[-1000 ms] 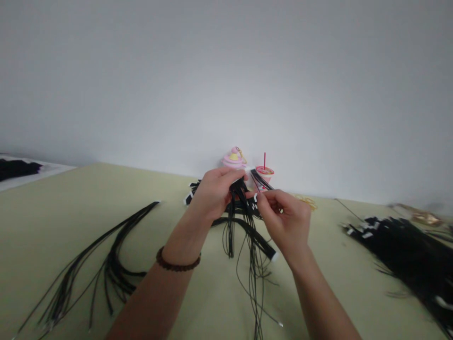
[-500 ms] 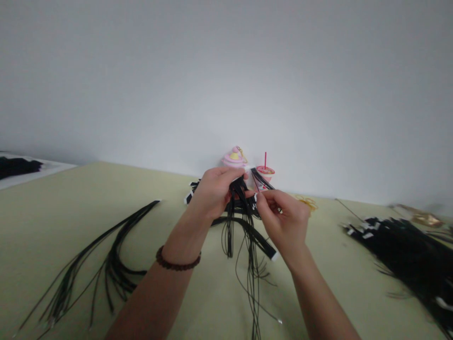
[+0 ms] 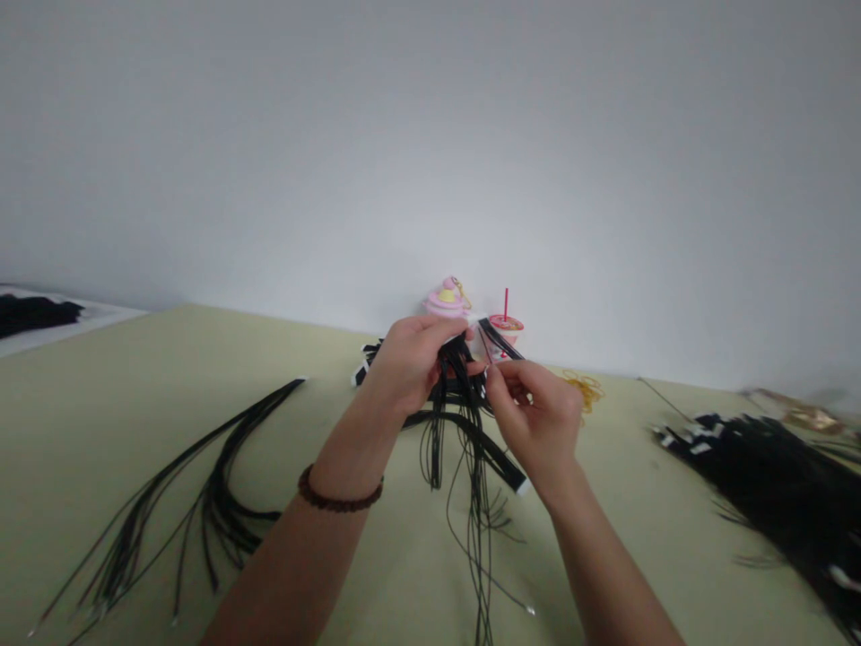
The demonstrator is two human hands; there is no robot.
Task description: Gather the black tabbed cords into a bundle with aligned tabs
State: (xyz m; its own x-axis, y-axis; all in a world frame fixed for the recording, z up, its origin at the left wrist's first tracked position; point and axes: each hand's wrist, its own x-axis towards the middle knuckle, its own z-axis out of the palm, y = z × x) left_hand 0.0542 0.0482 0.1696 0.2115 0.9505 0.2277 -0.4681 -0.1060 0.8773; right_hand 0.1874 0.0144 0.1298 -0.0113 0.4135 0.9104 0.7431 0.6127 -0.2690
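The person's left hand (image 3: 407, 370) curls its fingers (image 3: 430, 330) closed around a bundle of black cables (image 3: 437, 449), held just above the tabletop (image 3: 134, 449) near its far edge, with strands hanging down. The right hand (image 3: 538, 417) pinches narrowly into the same bundle. A beaded bracelet (image 3: 340, 492) circles the left wrist. A loose black bunch (image 3: 219, 507) lies to the left, a larger black pile (image 3: 760, 484) at the right edge. A pink cupcake ornament (image 3: 445, 301) and a cup with a red straw (image 3: 506, 327) stand at the far edge.

Thin black cables (image 3: 437, 449), bunched, white-tipped, long strands dangling loose
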